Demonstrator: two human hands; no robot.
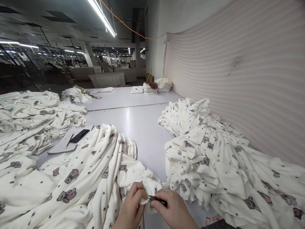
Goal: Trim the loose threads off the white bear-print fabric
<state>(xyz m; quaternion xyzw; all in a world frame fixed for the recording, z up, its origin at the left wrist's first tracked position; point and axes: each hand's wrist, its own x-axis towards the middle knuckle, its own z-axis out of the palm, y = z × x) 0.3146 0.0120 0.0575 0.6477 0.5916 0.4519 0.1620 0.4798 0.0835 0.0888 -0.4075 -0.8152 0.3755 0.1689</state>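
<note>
My left hand [132, 206] pinches an edge of a white fleece garment [95, 178] printed with pink bears and dark dots, at the bottom centre. My right hand [172, 211] is closed on a small dark thread snipper [157, 199], its tip against the pinched fabric. The garment spreads to the left over a heap of the same cloth.
A large pile of the same fabric [214, 159] lies at the right along a striped wall [238, 79]. Another pile [33, 117] sits at the left. Papers with a black phone [79, 135] and a red pen lie on the white table [140, 127]. Folded stacks [157, 86] stand far back.
</note>
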